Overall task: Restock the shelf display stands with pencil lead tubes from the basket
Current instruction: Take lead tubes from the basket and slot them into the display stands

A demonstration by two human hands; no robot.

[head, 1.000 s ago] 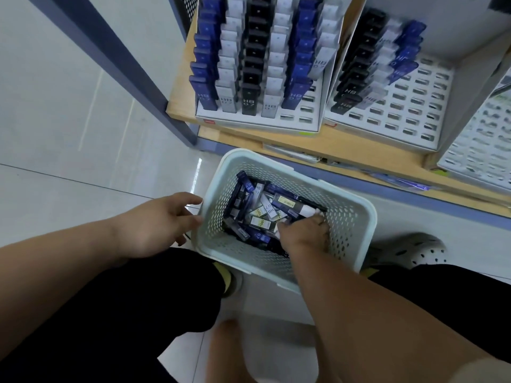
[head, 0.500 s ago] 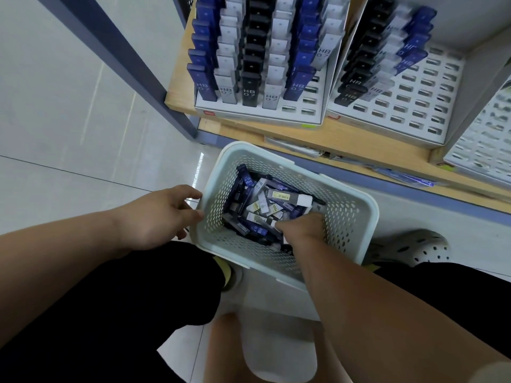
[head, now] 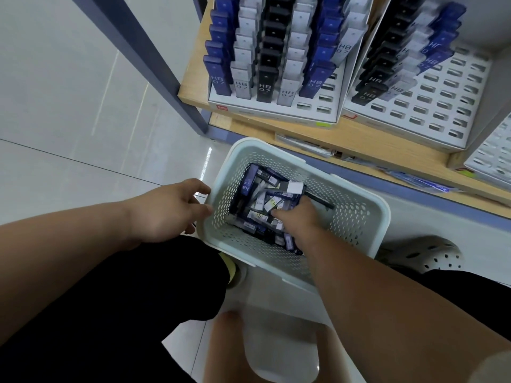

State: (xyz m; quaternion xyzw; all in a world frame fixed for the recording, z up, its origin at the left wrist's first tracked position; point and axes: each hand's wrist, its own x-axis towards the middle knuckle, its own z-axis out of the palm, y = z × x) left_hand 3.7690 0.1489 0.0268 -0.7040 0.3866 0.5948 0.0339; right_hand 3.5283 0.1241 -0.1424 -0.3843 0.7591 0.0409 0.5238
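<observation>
A pale perforated basket (head: 356,214) stands on the floor before the shelf, holding several loose pencil lead tubes (head: 257,194) in blue, black and grey. My right hand (head: 297,218) is down inside the basket with its fingers curled among the tubes; whether they hold one is hidden. My left hand (head: 168,211) touches the basket's left wall with relaxed fingers. On the wooden shelf stand a nearly full left display stand (head: 273,110) and a half-filled middle display stand (head: 431,106) with many bare slots.
A third white stand (head: 492,158) shows at the right edge. A blue-grey shelf post (head: 143,56) rises at left. My black-clad knees flank the basket, and a perforated clog (head: 423,254) sits to its right. Flat packets (head: 414,178) lie under the shelf board.
My right hand has shifted a little leftward and deeper among the tubes in the basket. My left hand stays on the basket's wall. The view has tilted slightly downward.
</observation>
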